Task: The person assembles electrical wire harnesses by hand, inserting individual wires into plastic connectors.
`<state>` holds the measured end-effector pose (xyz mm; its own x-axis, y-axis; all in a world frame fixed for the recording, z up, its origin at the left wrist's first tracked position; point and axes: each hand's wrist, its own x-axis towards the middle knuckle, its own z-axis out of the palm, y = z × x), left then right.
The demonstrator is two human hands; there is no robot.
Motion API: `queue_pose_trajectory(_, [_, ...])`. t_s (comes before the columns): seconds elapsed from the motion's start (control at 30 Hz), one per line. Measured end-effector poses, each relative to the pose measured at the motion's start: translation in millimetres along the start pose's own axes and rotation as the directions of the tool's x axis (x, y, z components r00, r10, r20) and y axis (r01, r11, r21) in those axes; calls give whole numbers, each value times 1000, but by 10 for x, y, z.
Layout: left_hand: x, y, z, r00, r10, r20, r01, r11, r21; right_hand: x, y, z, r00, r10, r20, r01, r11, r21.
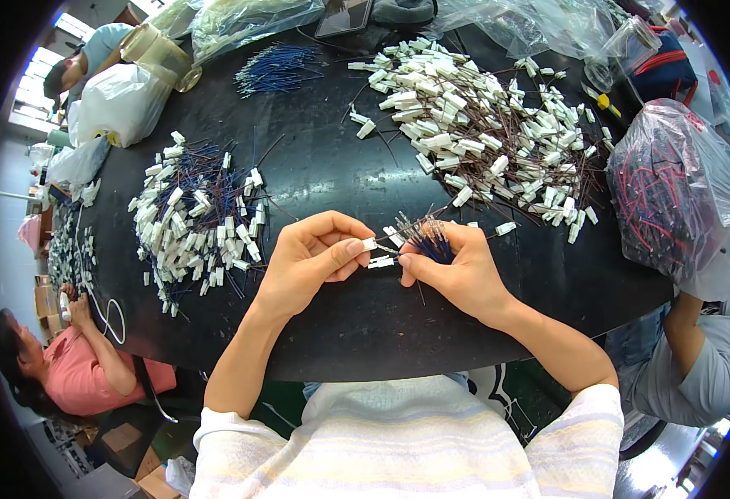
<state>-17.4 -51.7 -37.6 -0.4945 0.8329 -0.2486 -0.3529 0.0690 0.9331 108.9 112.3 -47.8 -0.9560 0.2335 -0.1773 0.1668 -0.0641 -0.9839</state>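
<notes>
My left hand [315, 256] is closed, thumb and forefinger pinching a small white plastic connector [370, 244]. Close to it, my right hand [471, 279] is wrapped round a bundle of dark blue wires [436, 246] with silvery metal ends pointing up. One wire runs from the right fingertips toward the connector; whether its end is inside is too small to tell. Just below lies another white connector [381, 262], between the two hands. To the left sits a heap of white connectors with blue wires [200, 212]. A larger heap of connectors on brown wires [485, 125] spreads at the far right.
Loose blue wires [277, 68] lie at the back of the black table [340, 333]. A clear bag of red and dark wires [664, 195] stands at the right edge. White plastic bags [119, 104] and jars line the far side. Co-workers sit at left and right.
</notes>
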Motion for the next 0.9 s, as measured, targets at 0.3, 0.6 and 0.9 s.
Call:
queue_pose_trajectory(0.3, [-43, -12, 105, 998, -23, -58, 37, 967, 251, -3, -5, -34, 999, 22, -30, -21, 999, 40])
queue_pose_trajectory(0.6, [-54, -209, 178, 987, 152, -44, -134, 950, 282, -37, 50, -6, 1000, -25, -12, 25, 999, -28])
queue_pose_trajectory(0.9, [433, 146, -8, 858, 510, 57, -329, 461, 824, -14, 62, -29, 998, -55, -8, 55, 998, 14])
